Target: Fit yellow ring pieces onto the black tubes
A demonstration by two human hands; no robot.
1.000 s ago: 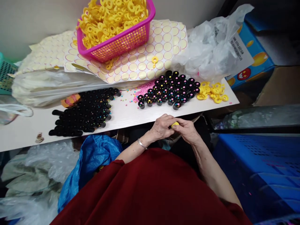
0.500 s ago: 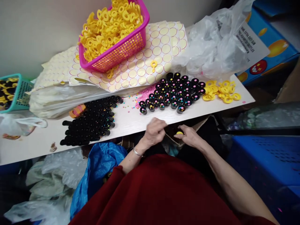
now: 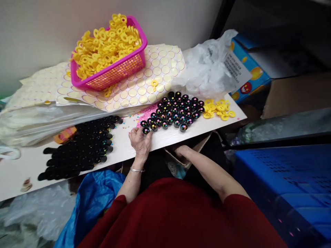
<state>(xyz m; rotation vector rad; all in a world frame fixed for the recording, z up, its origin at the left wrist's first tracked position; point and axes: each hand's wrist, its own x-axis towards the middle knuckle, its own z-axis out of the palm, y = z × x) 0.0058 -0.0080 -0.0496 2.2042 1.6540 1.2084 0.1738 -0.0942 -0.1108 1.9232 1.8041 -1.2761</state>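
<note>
My left hand rests on the white table. Its fingertips are pinched round a small black tube at the left end of a cluster of upright black tubes filled with coloured beads. My right hand is below the table's front edge, inside a cardboard box, and its fingers are hidden. A pile of black tubes lying on their sides is to the left of my left hand. Loose pink beads lie behind the cluster.
A pink basket heaped with yellow rings stands on sticker sheets at the back. More yellow rings lie at the table's right end beside a clear plastic bag. A blue crate is at my right, a blue bag below left.
My hands have parted. The left one went up onto the table to the leftmost upright tube. The right one, which held a yellow piece, dropped into the box below the edge.
</note>
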